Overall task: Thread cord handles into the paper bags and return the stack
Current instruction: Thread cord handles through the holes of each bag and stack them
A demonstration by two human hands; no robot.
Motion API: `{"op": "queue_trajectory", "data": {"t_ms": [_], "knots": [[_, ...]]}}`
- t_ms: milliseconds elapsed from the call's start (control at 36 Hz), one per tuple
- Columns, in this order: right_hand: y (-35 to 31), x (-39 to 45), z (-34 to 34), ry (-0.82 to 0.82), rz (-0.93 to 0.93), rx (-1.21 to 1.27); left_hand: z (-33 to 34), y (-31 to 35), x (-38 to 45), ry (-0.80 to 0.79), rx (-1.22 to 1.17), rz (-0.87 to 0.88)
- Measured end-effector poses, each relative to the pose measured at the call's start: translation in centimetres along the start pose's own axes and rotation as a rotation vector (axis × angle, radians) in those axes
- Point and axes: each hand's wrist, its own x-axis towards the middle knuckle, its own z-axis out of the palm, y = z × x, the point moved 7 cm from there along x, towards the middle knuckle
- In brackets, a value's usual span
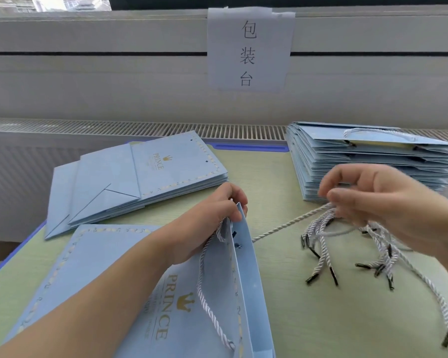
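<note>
Open desk (pixel 274 182) runs as a lane from the far edge toward the near edge, bounded left by the unthreaded stack (pixel 140 177), right by the threaded stack (pixel 367 161), and crossed near the right edge by loose cords (pixel 352 244).

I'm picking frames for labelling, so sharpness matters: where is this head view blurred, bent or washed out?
Head view: the right hand is smeared by motion blur, while the left hand and the bag it holds are fairly sharp; the wide lens bows the vent grille and the wall lines; light is soft and even, with faint shadows and no glare on the table.
</note>
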Motion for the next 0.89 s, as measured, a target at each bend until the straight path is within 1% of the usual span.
{"op": "queue_trajectory", "data": {"t_ms": [56,139,222,278,306,333,361,389,444,500,528,583,694,778,861,889], "knots": [[-0.4,-0.3,-1.4,0.001,-0.048,0.118,0.0,0.1,0.1,0.02,0.044,0.014],[-0.6,-0.2,-3.8,0.053,-0.12,0.317,-0.1,0.1,0.2,0.037,0.07,0.021],[-0.4,-0.2,-7.0,0.139,-0.227,0.443,-0.2,0.1,0.1,0.049,0.068,0.018],[-0.5,-1.3,-7.5,0.134,-0.272,0.501,-0.4,0.1,0.0,0.057,0.077,0.025],[0.6,-2.9,-8.8,0.35,-0.248,0.437,-0.5,0.2,0.0,0.067,0.08,0.027],[2.0,-3.0,-9.6,0.369,-0.252,0.558,-0.7,0.2,0.0,0.081,0.078,0.028],[2.7,-3.2,-10.6,0.336,-0.258,0.643,-0.9,0.3,0.0,0.099,0.074,0.028],[3.0,-3.6,-11.0,0.337,-0.271,0.69,-1.2,0.3,0.0,0.117,0.07,0.027],[2.5,-4.0,-10.1,0.371,-0.291,0.695,-1.6,0.4,0.1,0.147,0.068,0.025],[2.4,-2.7,-8.9,0.349,-0.321,0.664,-1.9,0.4,0.1,0.162,0.063,0.026],[1.1,-1.5,-8.8,0.319,-0.341,0.627,-2.0,0.4,0.1,0.164,0.06,0.027],[-1.1,-0.8,-8.0,0.313,-0.324,0.473,-2.0,0.3,0.2,0.167,0.065,0.026],[-2.9,-1.3,-1.7,0.088,-0.368,0.211,-1.9,0.3,0.2,0.162,0.072,0.029],[-3.2,-1.8,3.3,-0.072,-0.339,-0.053,-1.9,0.3,0.2,0.155,0.067,0.028],[-2.6,-2.1,5.7,-0.153,-0.282,-0.257,-1.9,0.3,0.2,0.155,0.049,0.024],[-2.4,-2.1,6.2,-0.175,-0.265,-0.279,-2.0,0.2,0.3,0.157,0.046,0.025]]}}
